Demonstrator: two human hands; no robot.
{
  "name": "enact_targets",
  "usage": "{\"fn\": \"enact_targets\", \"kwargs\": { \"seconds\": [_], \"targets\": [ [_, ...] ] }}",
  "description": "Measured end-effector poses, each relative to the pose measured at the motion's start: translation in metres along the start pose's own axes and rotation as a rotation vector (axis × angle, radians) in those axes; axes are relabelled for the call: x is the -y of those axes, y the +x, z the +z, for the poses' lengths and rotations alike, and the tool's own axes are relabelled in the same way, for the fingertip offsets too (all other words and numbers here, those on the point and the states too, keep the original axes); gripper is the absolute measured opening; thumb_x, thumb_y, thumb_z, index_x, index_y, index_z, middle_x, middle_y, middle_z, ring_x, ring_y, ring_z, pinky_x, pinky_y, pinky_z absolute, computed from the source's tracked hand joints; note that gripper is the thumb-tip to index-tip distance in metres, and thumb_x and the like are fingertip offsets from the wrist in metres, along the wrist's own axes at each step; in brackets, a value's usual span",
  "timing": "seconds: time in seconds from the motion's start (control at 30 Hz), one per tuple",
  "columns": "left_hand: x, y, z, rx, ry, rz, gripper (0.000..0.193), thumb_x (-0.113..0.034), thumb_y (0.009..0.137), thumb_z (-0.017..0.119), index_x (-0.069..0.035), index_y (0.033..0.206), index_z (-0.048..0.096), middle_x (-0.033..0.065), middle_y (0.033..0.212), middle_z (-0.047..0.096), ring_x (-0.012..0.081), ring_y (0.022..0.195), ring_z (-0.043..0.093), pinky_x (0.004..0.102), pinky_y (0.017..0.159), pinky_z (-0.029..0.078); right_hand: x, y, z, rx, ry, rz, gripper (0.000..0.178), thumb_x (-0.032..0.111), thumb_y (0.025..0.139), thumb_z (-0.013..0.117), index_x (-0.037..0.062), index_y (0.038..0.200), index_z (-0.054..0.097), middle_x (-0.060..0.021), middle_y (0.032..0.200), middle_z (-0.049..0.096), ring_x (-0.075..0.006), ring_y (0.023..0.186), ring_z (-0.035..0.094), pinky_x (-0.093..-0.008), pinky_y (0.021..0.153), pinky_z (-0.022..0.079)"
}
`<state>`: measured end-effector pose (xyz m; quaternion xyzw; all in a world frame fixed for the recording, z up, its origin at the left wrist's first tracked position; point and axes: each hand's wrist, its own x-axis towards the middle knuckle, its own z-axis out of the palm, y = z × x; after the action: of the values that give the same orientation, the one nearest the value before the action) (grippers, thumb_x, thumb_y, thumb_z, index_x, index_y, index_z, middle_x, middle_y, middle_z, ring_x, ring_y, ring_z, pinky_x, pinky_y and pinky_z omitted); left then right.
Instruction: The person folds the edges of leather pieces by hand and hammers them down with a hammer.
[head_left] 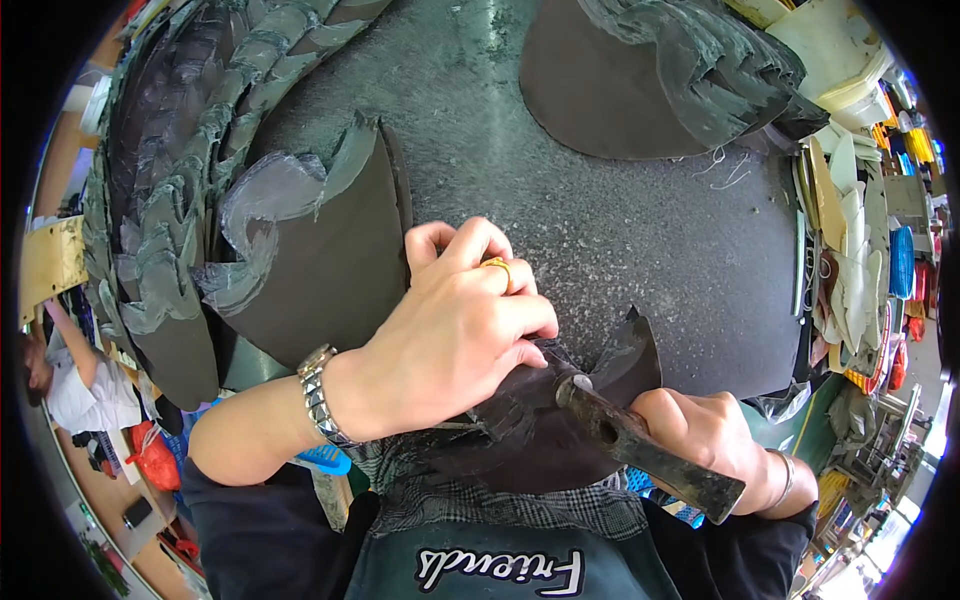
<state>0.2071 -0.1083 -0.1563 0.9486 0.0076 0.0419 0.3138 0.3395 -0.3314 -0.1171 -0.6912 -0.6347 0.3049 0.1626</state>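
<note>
My right hand [705, 435] is closed round a hammer, its worn metal head [665, 462] lying slantwise over a dark brown, leather-like piece [545, 455] at the table's near edge. Curled at that piece's upper edge, my left hand [455, 325] has thumb and forefinger pinched together on it. Pale grey smears mark the edges of the dark pieces. Just left of my left hand lies another such piece [330, 255] with a wavy, smeared edge. The hammer's handle is mostly hidden by my right hand.
Overlapping dark pieces [180, 200] stretch along the table's left side. A further pile [600, 90] sits at the far right, with loose threads beside it. The dark tabletop [640, 240] is scuffed and speckled. Pale cut sheets [850, 240] hang beyond its right edge. Another person [90, 385] is at far left.
</note>
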Motion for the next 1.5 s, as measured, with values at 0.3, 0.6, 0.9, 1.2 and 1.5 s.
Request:
{"fn": "enact_targets", "kwargs": {
  "seconds": [0.3,0.6,0.9,1.2,1.5],
  "targets": [
    [0.013,-0.008,0.006,-0.197,0.326,0.343,0.026,-0.033,0.055,0.076,-0.024,0.079,0.071,-0.0104,0.092,0.059,0.0213,0.094,0.042,0.0452,0.082,0.028,0.000,0.020,-0.022,-0.017,-0.228,-0.107,0.033,0.005,0.074,0.071,-0.0046,0.103,0.059,-0.0157,0.095,0.060,-0.0224,0.062,0.064,-0.0309,0.046,0.049],
    [0.007,-0.018,0.013,-0.272,0.370,0.282,0.032,-0.034,0.054,0.077,-0.022,0.084,0.072,-0.0103,0.089,0.058,0.0211,0.091,0.042,0.0438,0.082,0.028,-0.006,0.030,-0.016,-0.133,-0.230,-0.112,0.017,0.018,0.081,0.065,0.0090,0.083,0.052,-0.0002,0.063,0.041,-0.0114,0.047,0.053,-0.0281,0.035,0.042],
    [0.002,-0.027,0.020,-0.268,0.126,0.040,0.033,-0.025,0.053,0.083,-0.022,0.084,0.073,-0.0130,0.076,0.057,0.0208,0.087,0.043,0.0410,0.081,0.028,-0.001,0.034,-0.017,-0.100,-0.155,-0.088,0.018,0.011,0.079,0.065,0.0040,0.090,0.053,-0.0040,0.068,0.044,-0.0162,0.050,0.053,-0.0289,0.039,0.043],
    [-0.005,-0.029,0.018,-0.268,0.207,0.073,0.031,-0.022,0.055,0.082,-0.021,0.085,0.073,-0.0132,0.077,0.057,0.0203,0.089,0.043,0.0416,0.081,0.027,-0.002,0.037,-0.010,-0.158,-0.210,-0.059,0.023,0.019,0.084,0.067,0.0087,0.080,0.047,-0.0006,0.061,0.042,-0.0122,0.044,0.054,-0.0285,0.034,0.041],
    [-0.010,-0.040,0.021,-0.290,0.202,-0.031,0.027,-0.021,0.059,0.081,-0.021,0.085,0.074,-0.0127,0.080,0.059,0.0214,0.090,0.043,0.0416,0.080,0.026,-0.006,0.043,-0.015,-0.135,-0.192,-0.114,0.023,0.019,0.083,0.067,0.0075,0.082,0.047,-0.0018,0.060,0.042,-0.0146,0.043,0.053,-0.0298,0.035,0.043]
  ]
}}
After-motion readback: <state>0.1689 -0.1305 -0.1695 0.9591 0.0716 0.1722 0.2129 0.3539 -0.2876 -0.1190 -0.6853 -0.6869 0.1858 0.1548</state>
